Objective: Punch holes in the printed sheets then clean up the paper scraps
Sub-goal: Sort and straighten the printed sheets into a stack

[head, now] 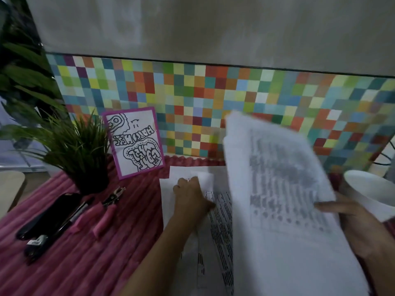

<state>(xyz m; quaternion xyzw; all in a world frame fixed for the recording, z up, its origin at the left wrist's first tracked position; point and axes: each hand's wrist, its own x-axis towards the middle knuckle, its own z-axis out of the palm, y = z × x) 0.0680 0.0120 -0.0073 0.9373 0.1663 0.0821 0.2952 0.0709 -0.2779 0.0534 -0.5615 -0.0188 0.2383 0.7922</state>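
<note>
Printed sheets (pixel 284 199), thin and floppy, are lifted by the right hand (pixel 350 218), pinched closed at their right edge. More sheets (pixel 220 227) are pressed flat on the counter (pixel 74 263) by the left hand (pixel 190 197). Support near an edge seems advisable.

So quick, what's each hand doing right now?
Left hand: pressed down on the printed sheets on the table, not gripping.
Right hand: closed on a lifted stack of sheets.

Dim indoor light, soft focus, raised sheets (pixel 284 189) motion-blurred, wide-angle bending at edges
</note>
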